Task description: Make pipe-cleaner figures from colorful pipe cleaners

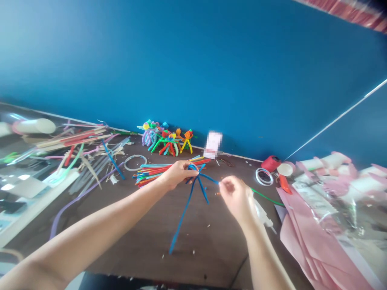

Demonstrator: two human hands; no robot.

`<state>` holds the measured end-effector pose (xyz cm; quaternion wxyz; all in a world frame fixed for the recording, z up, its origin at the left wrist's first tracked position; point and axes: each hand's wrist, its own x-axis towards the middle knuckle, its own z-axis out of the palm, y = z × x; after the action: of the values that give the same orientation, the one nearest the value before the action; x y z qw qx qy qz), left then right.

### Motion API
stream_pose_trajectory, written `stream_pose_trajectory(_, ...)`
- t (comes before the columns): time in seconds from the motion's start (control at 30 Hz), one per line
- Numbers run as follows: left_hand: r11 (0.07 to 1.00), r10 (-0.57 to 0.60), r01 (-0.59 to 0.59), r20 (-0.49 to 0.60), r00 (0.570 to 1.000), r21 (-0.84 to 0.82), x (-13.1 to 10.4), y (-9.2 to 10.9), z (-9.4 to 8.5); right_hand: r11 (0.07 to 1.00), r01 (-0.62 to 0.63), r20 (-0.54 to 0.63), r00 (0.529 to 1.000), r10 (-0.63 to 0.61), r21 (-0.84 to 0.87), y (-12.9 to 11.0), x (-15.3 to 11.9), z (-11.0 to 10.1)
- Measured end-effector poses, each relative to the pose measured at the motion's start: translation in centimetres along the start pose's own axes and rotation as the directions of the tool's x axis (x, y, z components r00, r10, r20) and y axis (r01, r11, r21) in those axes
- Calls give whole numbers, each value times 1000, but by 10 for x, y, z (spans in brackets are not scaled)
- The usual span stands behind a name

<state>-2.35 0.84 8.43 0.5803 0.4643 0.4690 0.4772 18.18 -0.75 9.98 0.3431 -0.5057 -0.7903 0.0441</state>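
Note:
My left hand (183, 172) pinches the looped top of a figure of bent blue pipe cleaners (198, 181) above the middle of the dark table. Several blue strands spread from that joint, and one long strand slants down toward the front. My right hand (234, 193) has its fingers closed on the end of a strand that reaches out to the right. Just behind my left hand lies a bundle of multicoloured pipe cleaners (149, 173).
Small pipe-cleaner figures (171, 141) stand against the blue wall (193, 68). On the left are loose strips and sticks (72, 139) and a tape ring (135, 162). To the right lie white tape rolls (264, 177), a red spool (271, 163) and pink paper sheets (305, 237).

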Motion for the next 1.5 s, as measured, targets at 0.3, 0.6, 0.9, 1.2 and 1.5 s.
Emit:
stream_pose_trajectory(0.3,869,-214,97,-191,958,-485,-12,-23,12,948,-14,33,999,4,318,-35,-34,29)
stream_pose_trajectory(0.6,781,-250,168,-55,967,-602,-30,-42,29,857,-202,121,979,163,474,-27,-36,65)
stream_pose_trajectory(0.9,821,-366,369,95,926,-435,-35,-44,19,706,-346,313,932,182,618,-20,-33,55)
stream_pose_trajectory(1.2,793,-425,467,193,884,-391,-36,-54,18,901,-102,248,969,-7,421,-19,-33,46)
stream_pose_trajectory(1.5,687,-526,609,306,793,-397,-37,-59,12,954,251,341,893,-294,163,-18,-30,33)
